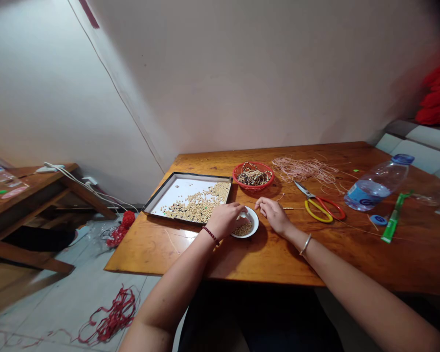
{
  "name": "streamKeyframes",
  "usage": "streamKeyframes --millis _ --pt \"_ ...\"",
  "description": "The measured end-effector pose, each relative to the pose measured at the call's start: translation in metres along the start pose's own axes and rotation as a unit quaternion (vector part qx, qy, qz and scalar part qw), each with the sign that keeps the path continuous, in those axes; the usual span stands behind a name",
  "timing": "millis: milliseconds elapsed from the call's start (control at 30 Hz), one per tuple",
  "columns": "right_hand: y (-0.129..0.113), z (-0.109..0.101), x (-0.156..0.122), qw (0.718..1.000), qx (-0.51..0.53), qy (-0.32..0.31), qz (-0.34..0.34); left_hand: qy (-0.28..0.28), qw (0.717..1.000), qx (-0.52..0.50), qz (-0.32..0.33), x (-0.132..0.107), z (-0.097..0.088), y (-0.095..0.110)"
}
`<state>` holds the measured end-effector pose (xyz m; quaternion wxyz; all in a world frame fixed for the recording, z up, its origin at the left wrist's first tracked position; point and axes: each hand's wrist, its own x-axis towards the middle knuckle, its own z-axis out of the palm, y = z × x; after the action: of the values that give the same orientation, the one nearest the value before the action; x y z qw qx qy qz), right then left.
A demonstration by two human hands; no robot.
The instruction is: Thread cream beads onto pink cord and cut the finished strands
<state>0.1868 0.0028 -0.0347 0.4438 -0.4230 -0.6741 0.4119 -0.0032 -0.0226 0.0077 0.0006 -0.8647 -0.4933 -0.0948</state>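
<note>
Looking in from far away, I saw a black tray (186,175) full of beads (198,203) on the worktop (161,249). My left hand (225,221) curled over the edge of a small white dish (254,227) of beads, and I could not tell if it gripped anything. My right hand (275,216) pinched a thin string (288,208) just beside the dish. Further right were red and yellow scissors (319,208) and a water bottle (377,186) on its side.

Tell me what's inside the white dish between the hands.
The white dish holds small tan beads. The left hand covers part of it, so whatever lies under that hand cannot be seen.
</note>
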Motion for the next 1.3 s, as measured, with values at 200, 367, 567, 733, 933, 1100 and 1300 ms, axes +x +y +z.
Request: streamKeyframes --millis 200,367,567,733,933,1100,1300 --pt "-0.003 0.002 -0.001 1.000 -0.003 0.005 0.000 -0.054 0.997 -0.035 0.036 -0.001 0.005 0.000" --pt "-0.003 0.004 -0.001 1.000 -0.019 0.001 -0.013 -0.072 0.995 -0.056 0.049 0.001 0.006 -0.002" --pt "-0.003 0.004 0.000 0.999 -0.040 0.009 -0.028 -0.064 0.993 -0.092 0.030 0.003 0.010 -0.002" --pt "-0.003 0.006 0.002 0.998 -0.048 0.015 -0.045 -0.058 0.990 -0.124 0.018 0.001 0.007 -0.002" --pt "-0.001 0.008 0.003 0.996 -0.067 0.021 -0.057 -0.038 0.980 -0.195 0.003 0.002 0.007 -0.005" --pt "-0.001 0.007 0.003 0.995 -0.076 0.046 -0.050 0.032 0.950 -0.306 -0.045 0.005 0.003 -0.009" --pt "-0.001 0.004 0.001 0.991 -0.115 0.040 -0.061 0.033 0.909 -0.406 -0.088 0.009 0.000 -0.014"
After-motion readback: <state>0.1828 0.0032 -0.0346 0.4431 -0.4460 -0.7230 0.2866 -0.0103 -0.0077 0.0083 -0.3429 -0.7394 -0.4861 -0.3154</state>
